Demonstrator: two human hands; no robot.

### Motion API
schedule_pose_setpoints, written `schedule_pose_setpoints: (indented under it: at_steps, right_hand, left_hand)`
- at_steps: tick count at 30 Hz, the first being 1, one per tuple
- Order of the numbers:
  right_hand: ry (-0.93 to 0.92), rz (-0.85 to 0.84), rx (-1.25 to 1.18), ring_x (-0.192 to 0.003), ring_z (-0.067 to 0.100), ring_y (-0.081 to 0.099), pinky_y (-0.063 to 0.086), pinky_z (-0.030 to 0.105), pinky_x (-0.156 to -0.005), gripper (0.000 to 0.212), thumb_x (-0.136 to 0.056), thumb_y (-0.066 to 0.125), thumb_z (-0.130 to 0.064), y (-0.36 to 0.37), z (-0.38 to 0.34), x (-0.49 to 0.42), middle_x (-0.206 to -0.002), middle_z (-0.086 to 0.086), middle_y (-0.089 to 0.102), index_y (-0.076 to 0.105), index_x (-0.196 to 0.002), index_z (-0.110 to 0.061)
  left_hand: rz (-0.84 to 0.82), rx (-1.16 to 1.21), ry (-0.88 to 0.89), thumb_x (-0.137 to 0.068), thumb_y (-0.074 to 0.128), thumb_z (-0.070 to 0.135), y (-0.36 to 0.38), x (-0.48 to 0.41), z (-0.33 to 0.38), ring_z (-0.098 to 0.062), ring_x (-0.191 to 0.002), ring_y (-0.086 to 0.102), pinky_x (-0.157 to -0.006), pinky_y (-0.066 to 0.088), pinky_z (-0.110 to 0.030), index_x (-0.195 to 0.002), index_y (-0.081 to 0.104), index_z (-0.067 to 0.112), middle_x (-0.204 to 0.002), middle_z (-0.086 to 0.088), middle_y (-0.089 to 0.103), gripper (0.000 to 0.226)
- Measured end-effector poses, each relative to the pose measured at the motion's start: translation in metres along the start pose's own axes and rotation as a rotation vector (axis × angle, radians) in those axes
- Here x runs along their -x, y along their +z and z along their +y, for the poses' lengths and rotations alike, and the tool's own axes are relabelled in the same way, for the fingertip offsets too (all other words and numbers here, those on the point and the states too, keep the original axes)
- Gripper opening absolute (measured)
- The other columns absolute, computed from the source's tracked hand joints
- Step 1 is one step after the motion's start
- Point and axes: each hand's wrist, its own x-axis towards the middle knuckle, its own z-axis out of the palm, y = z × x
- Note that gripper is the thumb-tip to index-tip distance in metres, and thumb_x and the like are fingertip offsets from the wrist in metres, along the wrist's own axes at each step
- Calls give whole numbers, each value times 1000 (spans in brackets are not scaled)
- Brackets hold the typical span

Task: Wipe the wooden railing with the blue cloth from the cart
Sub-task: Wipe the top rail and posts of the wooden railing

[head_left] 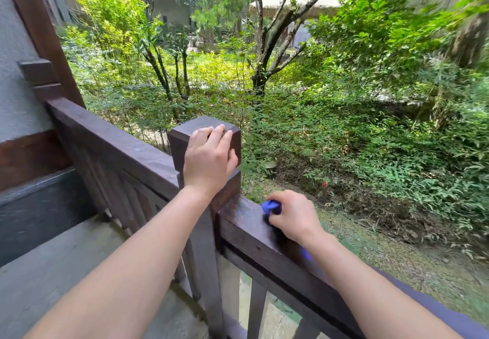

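A dark brown wooden railing [246, 232] runs from a square corner post [185, 135] toward the lower right. My right hand [292, 215] presses a bunched blue cloth [269, 205] onto the top rail just right of the post; most of the cloth is hidden under the fingers. My left hand [210, 157] rests on the top of the post, fingers curled over its near face and cap. A second rail section [111, 137] leads from the post back to the left wall.
Balusters [256, 309] stand below the rail. A grey stone floor [53, 267] lies at the lower left beside a grey wall [16, 79] with a brown wooden frame. Dense green shrubs and trees [317, 79] fill the ground beyond the railing.
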Motion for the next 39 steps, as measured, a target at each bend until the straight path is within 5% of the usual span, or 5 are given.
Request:
schedule_pose_setpoints:
  at_steps: [7,15,28,39]
  right_hand:
    - [-59,54,-144,-86,21,63,52,34,-73,39,-61,64,-23,-30,-13,9,-92,-6,70,66,-98,-33]
    - [-228,69,-225,-87,18,60,51,35,-75,32,-69,66,-20,-78,3,12,-93,-4,68,66,-100,-30]
    - [-537,-53,-255,-90,21,60,50,33,-76,39,-69,66,-18,-104,2,40,-98,-2,65,64,-106,-31]
    - [-719,-93,-298,-91,23,60,49,34,-77,38,-70,65,-18,-102,-68,105,-95,-2,65,65,-106,-30]
  left_hand:
    - [-352,62,-79,-89,63,30,-50,8,14,-37,-142,35,-122,20,-52,-137,54,7,-150,-21,45,53]
    - [-278,62,-253,-84,63,26,-90,38,61,-40,-131,46,-109,37,-59,-134,59,11,-138,-22,53,52]
    - [-506,-287,-630,-95,41,51,-153,108,121,-30,-151,11,-122,12,-56,-154,26,29,-162,-11,24,65]
    - [-479,-386,-811,-95,43,50,-260,174,119,-31,-151,12,-121,14,-59,-153,28,29,-161,-12,26,64]
